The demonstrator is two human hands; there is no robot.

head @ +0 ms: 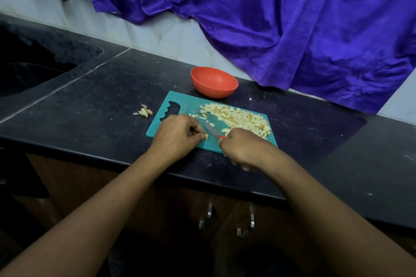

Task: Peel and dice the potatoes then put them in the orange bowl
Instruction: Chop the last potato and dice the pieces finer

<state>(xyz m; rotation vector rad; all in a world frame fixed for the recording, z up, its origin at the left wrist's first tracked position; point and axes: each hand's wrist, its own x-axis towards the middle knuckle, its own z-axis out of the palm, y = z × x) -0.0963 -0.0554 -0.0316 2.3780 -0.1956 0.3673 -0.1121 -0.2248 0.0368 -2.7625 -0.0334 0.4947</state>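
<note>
The diced potato is nearly done: my left hand pinches a remaining piece, my right hand grips the knife; the orange bowl is empty.

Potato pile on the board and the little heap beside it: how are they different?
The diced pile is big and spread over the teal board; the little heap is small, on the black counter. The pile is cut bits; the heap looks like curled scraps. Both are pale yellow.

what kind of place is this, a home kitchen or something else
Most likely a home kitchen: a dark stone counter with a sink set into it, and a teal cutting board with diced potato by an orange bowl.
</note>
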